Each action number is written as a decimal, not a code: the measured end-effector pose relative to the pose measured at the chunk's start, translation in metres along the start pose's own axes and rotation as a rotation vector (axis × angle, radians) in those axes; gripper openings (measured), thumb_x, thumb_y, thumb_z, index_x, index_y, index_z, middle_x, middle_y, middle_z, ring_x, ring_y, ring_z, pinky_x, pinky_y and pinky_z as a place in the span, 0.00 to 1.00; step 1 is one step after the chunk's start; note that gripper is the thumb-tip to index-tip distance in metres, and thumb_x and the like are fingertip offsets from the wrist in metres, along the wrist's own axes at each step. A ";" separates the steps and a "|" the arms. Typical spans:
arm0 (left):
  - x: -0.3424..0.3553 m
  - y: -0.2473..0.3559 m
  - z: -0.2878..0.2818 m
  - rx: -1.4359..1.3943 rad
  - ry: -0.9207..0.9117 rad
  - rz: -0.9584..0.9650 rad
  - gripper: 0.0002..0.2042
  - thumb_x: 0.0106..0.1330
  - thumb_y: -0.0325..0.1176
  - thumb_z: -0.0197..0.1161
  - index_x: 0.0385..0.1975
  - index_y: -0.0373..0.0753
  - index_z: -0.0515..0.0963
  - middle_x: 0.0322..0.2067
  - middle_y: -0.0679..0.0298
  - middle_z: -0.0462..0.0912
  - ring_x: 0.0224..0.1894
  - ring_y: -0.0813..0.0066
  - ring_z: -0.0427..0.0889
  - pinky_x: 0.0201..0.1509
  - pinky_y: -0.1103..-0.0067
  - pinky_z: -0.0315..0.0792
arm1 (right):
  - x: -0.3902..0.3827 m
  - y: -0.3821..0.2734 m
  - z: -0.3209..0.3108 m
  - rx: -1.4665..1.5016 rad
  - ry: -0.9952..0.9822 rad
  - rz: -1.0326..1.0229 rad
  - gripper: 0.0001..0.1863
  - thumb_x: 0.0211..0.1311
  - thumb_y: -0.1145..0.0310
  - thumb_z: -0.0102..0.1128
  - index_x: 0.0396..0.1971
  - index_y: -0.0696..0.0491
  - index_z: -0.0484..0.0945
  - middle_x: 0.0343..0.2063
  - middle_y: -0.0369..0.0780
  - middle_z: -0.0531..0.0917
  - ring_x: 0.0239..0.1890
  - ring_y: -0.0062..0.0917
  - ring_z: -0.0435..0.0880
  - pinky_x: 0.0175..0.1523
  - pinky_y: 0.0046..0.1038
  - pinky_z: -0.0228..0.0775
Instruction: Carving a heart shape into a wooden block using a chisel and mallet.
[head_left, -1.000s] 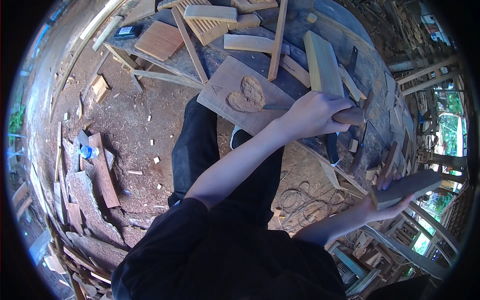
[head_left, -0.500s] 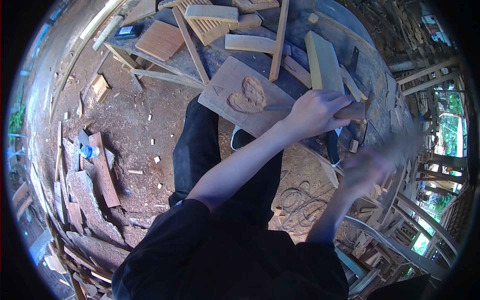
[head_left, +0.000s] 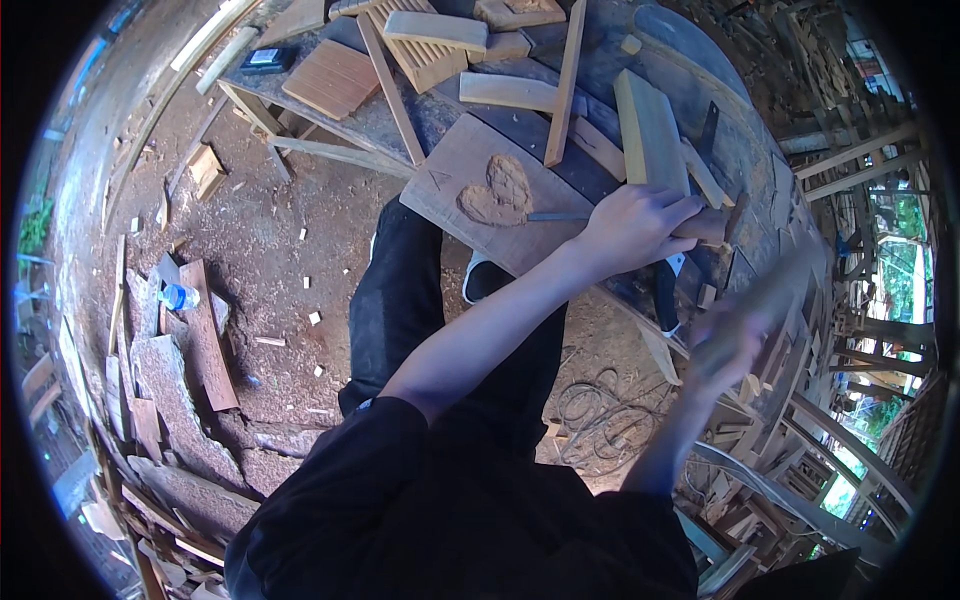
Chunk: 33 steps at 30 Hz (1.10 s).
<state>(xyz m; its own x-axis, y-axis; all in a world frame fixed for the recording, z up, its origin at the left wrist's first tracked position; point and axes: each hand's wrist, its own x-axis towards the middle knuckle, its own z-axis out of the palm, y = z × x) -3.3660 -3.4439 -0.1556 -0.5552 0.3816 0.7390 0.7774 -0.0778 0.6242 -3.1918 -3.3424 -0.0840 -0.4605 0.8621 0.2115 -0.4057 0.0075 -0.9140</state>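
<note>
A flat wooden board [head_left: 450, 165] lies on the workbench with a heart shape [head_left: 497, 193] carved into it. My left hand [head_left: 635, 225] grips a chisel by its wooden handle. The chisel's metal blade [head_left: 555, 215] lies flat, its tip at the heart's right edge. My right hand [head_left: 725, 345] is motion-blurred, low and to the right of the chisel handle. It holds a wooden mallet-like piece [head_left: 775, 285], also blurred, apart from the handle.
Planks, a slatted wooden piece [head_left: 420, 40], a thick block [head_left: 650, 130] and a dark device [head_left: 268, 58] crowd the bench. The dirt floor holds wood scraps [head_left: 205, 340], a blue bottle [head_left: 178, 297] and a wire coil [head_left: 600, 410].
My right hand has swung the wooden piece from low at the right up toward the chisel handle. My left hand and the chisel have stayed on the board.
</note>
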 end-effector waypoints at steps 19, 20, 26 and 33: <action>-0.020 -0.008 0.022 0.122 -0.150 0.094 0.18 0.55 0.40 0.73 0.43 0.42 0.79 0.31 0.63 0.83 0.36 0.61 0.86 0.38 0.67 0.80 | 0.009 -0.024 -0.024 -0.401 -0.360 0.331 0.30 0.70 0.46 0.57 0.57 0.56 0.68 0.32 0.41 0.78 0.16 0.20 0.71 0.19 0.19 0.59; -0.021 -0.009 0.021 0.128 -0.148 0.098 0.18 0.55 0.41 0.73 0.42 0.42 0.79 0.31 0.63 0.83 0.36 0.61 0.86 0.38 0.67 0.80 | 0.012 -0.023 -0.028 -0.160 -0.129 0.301 0.29 0.70 0.47 0.57 0.57 0.56 0.68 0.32 0.41 0.77 0.17 0.20 0.71 0.19 0.19 0.59; -0.004 0.004 -0.006 0.068 -0.156 0.049 0.19 0.55 0.42 0.74 0.44 0.41 0.80 0.32 0.61 0.83 0.36 0.58 0.87 0.37 0.66 0.79 | -0.011 -0.015 -0.023 0.045 -0.017 0.149 0.26 0.72 0.47 0.55 0.54 0.55 0.68 0.33 0.41 0.76 0.21 0.19 0.71 0.20 0.21 0.61; 0.004 0.022 -0.030 -0.098 -0.108 0.061 0.18 0.53 0.40 0.75 0.40 0.39 0.81 0.31 0.59 0.85 0.34 0.55 0.86 0.35 0.65 0.79 | -0.084 0.032 -0.024 -0.124 -0.076 0.492 0.27 0.71 0.46 0.56 0.54 0.54 0.66 0.36 0.41 0.78 0.20 0.20 0.74 0.19 0.22 0.65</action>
<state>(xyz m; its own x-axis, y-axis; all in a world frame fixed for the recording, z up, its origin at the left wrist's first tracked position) -3.3601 -3.4715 -0.1313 -0.4684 0.4697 0.7483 0.7734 -0.1916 0.6043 -3.1473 -3.4019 -0.1396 -0.6313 0.7394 -0.2339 -0.0318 -0.3261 -0.9448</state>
